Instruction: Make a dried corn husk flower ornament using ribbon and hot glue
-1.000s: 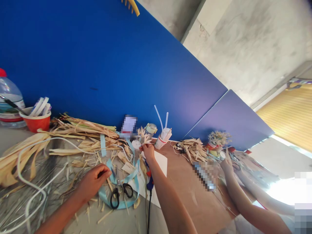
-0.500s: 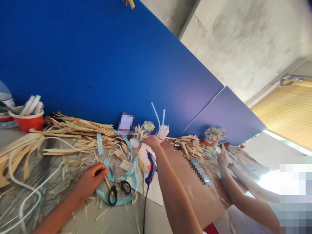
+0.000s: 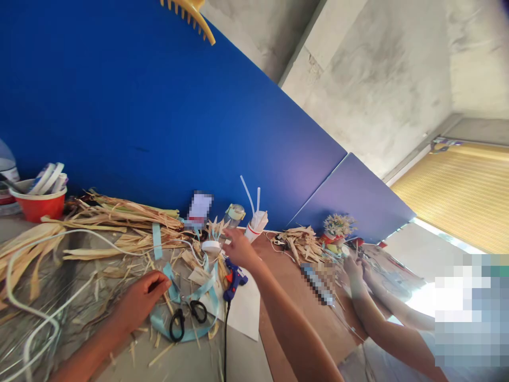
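My left hand (image 3: 146, 296) hovers over the scraps at lower left, its fingers curled in and nothing visible in them. Beside it lie black-handled scissors (image 3: 199, 312), amid a loop of light blue ribbon (image 3: 158, 241). My right hand (image 3: 239, 248) reaches forward with fingers apart, just right of a white round disc-like piece (image 3: 211, 246). Whether the fingertips touch that piece is unclear. A small dried-husk flower (image 3: 217, 227) stands behind it. The blue glue gun (image 3: 234, 280) lies just below my right hand on a white paper sheet (image 3: 244, 313), its nozzle hidden.
Dried husks (image 3: 127, 212) lie along the blue partition (image 3: 159, 106). A red tub (image 3: 43, 204) of white sticks stands left; a cup (image 3: 254, 228) with clear sticks is behind my right hand. White cable (image 3: 27, 302) loops at left. Another person's hands (image 3: 353, 269) work at right.
The view has shifted slightly, moving things left and down. My right hand has drawn back a little toward me, and its fingers now show. The glue gun sits slightly differently. My left hand stays curled.
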{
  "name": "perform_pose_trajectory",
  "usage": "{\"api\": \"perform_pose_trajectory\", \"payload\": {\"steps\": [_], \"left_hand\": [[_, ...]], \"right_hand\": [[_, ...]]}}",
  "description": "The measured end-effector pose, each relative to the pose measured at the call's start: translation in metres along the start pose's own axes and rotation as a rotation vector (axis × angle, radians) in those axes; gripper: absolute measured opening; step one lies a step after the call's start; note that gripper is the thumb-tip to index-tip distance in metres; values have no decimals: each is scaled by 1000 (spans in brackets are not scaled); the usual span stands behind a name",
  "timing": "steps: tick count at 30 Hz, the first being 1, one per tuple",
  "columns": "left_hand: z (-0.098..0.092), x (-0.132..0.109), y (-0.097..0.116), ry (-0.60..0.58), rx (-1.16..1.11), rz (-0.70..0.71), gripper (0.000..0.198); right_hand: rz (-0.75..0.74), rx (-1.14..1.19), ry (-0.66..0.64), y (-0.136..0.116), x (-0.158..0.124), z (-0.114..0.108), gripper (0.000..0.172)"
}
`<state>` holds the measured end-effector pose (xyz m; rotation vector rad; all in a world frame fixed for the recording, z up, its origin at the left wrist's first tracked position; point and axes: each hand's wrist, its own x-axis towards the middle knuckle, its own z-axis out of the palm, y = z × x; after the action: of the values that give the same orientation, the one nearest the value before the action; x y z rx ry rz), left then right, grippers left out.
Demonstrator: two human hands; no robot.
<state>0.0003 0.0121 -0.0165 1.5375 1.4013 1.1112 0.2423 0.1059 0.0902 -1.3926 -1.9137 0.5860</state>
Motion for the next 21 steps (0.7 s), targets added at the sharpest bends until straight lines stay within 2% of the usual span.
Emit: {"api": "perform_pose_trajectory", "payload": {"steps": [2,4,6,8,10,15,21], "left_hand": [[0,0,0,11,23,21,31],[0,0,0,28,45,40,30],[-1,-1,2,37,55,46,30],[-2,-1,4,44,55,41,31],[-3,-1,5,51,48,36,31],[-1,1,2,66,58,37,30],[-1,0,-1,50,72,59,31]], "right_hand": [[-107,-392,-113,1,-7,27,47],[-116,-678,-156,2,-5,48,47],[-117,-852,-193,1,2,59,37],[-119,-916,-215,0,9,63,27],[-123,-929,-208,2,14,63,24],[-113,-953,-73,13,19,70,28],[6,-949,-116,15,16,94,35]]}}
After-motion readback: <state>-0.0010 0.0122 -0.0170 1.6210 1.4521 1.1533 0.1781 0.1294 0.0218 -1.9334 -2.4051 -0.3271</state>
